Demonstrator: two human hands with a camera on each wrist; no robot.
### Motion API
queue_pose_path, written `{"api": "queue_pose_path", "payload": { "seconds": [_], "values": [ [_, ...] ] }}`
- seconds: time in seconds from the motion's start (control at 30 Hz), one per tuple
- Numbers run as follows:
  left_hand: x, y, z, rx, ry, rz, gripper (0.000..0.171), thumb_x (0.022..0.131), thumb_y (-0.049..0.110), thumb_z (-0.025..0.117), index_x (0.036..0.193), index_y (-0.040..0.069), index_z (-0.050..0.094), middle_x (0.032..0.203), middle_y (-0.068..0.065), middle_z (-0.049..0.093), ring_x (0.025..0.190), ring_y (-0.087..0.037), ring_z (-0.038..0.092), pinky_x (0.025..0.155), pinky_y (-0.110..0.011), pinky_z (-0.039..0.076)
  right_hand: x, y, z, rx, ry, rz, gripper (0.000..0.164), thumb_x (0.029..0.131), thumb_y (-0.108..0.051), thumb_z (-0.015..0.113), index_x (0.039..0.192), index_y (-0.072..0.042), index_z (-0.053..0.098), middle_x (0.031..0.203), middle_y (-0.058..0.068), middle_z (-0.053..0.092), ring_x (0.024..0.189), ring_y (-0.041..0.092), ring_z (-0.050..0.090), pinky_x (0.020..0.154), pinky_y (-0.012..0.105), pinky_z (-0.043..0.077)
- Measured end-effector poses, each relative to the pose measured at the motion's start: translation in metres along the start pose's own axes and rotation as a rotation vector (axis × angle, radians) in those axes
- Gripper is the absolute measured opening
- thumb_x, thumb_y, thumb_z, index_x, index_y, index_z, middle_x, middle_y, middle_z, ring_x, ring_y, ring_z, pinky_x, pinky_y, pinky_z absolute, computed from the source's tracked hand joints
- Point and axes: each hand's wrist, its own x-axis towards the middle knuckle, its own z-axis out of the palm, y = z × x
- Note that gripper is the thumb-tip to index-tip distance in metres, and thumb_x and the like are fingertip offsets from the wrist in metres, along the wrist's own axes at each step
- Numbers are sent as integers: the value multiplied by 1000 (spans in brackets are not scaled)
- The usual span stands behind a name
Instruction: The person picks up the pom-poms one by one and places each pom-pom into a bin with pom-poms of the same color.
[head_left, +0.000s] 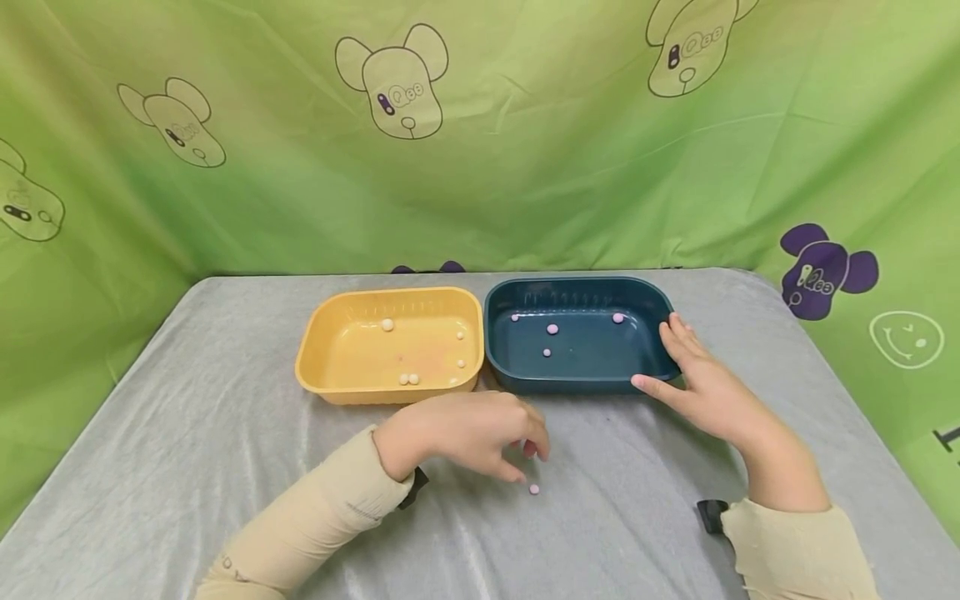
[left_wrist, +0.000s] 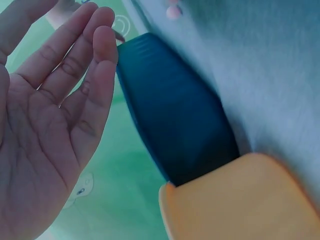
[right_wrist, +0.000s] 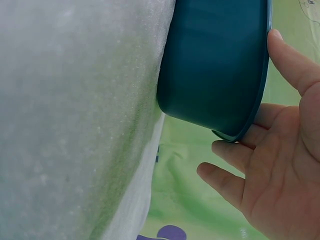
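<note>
My left hand [head_left: 480, 429] hovers over the cloth in front of the bins, fingers loosely bent, nothing held. Just beyond its thumb lies a small pink ball [head_left: 534, 490], which also shows at the top of the left wrist view as a pink ball [left_wrist: 174, 11]. My right hand [head_left: 701, 383] rests at the right end of a dark blue bin [head_left: 570, 386]. Its thumb touches the front rim, and the spread fingers lie along the outer end wall. Inside that bin are several pink balls [head_left: 552, 329].
A yellow bin [head_left: 315, 358] stands left of the blue one, their ends side by side, with several white balls [head_left: 387, 325] in it. Grey cloth [head_left: 187, 433] covers the table. A green printed curtain [head_left: 495, 192] hangs behind the table.
</note>
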Motion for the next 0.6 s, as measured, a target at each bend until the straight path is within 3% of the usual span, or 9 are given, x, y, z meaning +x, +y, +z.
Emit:
{"api": "queue_pose_path", "payload": {
  "seconds": [0.6],
  "values": [
    [18, -2, 16, -2, -99, -6, 11, 90, 23, 73, 100, 18, 73, 89, 11, 63, 81, 0, 56, 70, -9, 41, 0, 0, 1, -10, 8, -5, 95, 98, -45, 58, 156, 6, 3, 163, 24, -13, 151, 47, -10, 118, 68, 4]
  ]
}}
